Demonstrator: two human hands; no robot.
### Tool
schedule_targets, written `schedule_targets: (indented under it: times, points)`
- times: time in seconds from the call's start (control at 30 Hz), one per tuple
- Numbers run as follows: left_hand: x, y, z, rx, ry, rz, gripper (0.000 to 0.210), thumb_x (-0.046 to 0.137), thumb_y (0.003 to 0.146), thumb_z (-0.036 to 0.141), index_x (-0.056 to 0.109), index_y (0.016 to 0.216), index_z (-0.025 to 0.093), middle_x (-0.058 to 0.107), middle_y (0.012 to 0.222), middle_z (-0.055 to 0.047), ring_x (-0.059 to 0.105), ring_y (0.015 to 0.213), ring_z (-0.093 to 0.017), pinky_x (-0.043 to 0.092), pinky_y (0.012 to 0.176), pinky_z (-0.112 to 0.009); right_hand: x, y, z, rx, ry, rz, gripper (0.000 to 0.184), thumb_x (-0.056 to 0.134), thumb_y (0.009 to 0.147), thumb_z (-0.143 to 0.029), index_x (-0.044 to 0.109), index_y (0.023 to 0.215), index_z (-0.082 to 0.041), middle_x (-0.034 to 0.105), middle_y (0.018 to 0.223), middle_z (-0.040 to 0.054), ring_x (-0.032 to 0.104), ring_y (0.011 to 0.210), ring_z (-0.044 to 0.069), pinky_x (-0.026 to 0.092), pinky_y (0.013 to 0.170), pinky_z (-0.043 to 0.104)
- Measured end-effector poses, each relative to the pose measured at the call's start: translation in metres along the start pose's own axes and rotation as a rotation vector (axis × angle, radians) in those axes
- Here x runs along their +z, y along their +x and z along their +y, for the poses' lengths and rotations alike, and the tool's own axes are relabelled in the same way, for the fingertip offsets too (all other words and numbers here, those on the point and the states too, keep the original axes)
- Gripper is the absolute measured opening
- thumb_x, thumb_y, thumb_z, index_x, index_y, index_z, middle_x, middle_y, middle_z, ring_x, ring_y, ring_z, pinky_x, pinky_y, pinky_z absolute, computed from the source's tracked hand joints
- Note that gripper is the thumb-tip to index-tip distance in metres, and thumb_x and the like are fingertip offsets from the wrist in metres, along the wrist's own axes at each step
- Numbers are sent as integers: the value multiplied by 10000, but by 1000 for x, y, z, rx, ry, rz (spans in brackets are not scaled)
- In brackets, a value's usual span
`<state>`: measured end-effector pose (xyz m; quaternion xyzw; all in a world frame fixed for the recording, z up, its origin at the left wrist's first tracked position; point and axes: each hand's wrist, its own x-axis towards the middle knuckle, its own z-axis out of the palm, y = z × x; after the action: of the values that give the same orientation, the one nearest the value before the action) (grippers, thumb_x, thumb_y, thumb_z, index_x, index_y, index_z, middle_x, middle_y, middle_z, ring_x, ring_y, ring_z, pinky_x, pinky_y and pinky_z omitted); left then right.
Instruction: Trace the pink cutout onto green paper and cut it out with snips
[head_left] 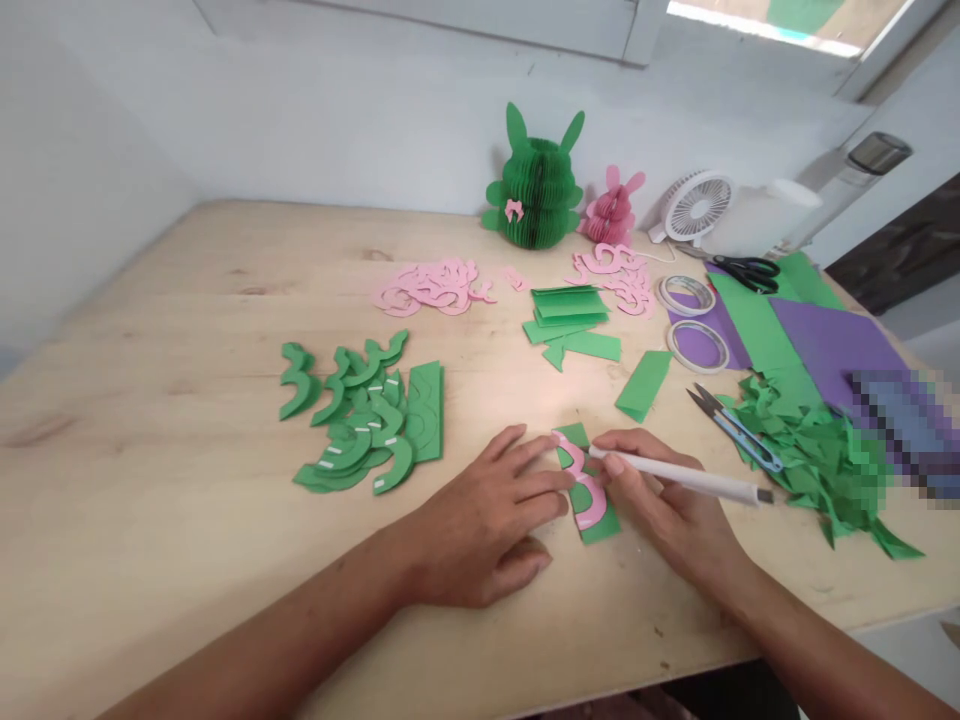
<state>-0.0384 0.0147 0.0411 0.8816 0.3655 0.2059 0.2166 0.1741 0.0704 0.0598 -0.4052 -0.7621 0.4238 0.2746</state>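
1. Pink template [596, 510] lies on green paper [601, 532] at left hand's [487, 520] 3 o'clock, under its loosely spread grip.
2. Right hand's [675, 520] grip closes around pen [690, 478].
3. From left hand, cut waves [330, 475] lie at 10 o'clock; uncut strips [568, 302] remain at 1.

Pink template [576, 461], green paper strip [609, 527], white pen [690, 477], purple sheet [836, 345]

Left hand [499, 520] hides bit of pink shape [598, 500]. Right of right hand [667, 505], blurry thing [911, 430]: we can't tell what. Behind hands, arms [322, 620] cut off.
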Motion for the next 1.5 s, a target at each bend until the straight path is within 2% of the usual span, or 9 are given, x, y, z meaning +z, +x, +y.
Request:
schedule_targets:
  times: [0.1,0.2,0.47,0.6,0.97,1.13,1.33,1.5]
  points:
    - [0,0,1,3,9,-1,336,536,823,258,555,1153,196,562,1299,-70,283,1346,-317,118,1112,-534,-3,-15,0,-100,-129,-31,183,524,906,-202,621,1057,-242,694,999,16,650,878,158,511,745,239]
    - [1,1,3,-14,20,11,316,533,819,241,567,1129,192,560,1303,-67,300,1335,-318,110,1114,-527,-1,-25,7,-205,-248,23,209,529,899,-171,606,1085,-230,702,1027,25,652,920,163,497,806,256]
    - [3,0,2,9,36,9,332,536,832,255,582,1160,231,544,1327,-54,295,1332,-319,117,1097,-534,4,-28,14,-380,-396,86,207,502,902,-150,601,1080,-189,727,951,59,679,831,186,506,731,308]
    - [1,1,3,20,47,-3,419,545,821,232,545,1238,272,511,1364,-44,304,1324,-313,133,1087,-534,4,-29,15,-434,-404,100,235,510,888,-125,597,1096,-192,732,962,70,688,844,198,513,743,329]
    - [1,1,2,3,48,-27,419,541,827,252,549,1244,291,505,1366,-34,276,1345,-311,115,1094,-531,3,-31,14,-493,-380,111,289,541,843,-61,588,1100,-185,735,940,78,695,808,190,521,719,336]
    - [2,0,1,9,45,-25,416,534,832,256,548,1247,287,503,1366,-38,270,1348,-312,115,1094,-537,3,-32,15,-474,-402,128,260,529,858,-89,598,1086,-192,734,936,75,692,802,196,525,711,333]
    - [3,0,1,17,44,-17,419,538,832,255,547,1251,281,516,1351,-53,286,1338,-316,126,1089,-541,3,-34,13,-356,-404,148,205,504,887,-152,620,1051,-193,728,945,76,688,832,202,545,715,315]
    - [2,1,1,17,41,-27,421,539,830,256,547,1250,281,511,1355,-52,295,1332,-322,124,1088,-548,3,-34,12,-384,-424,165,202,508,880,-144,621,1040,-192,731,944,82,692,837,209,545,724,323]
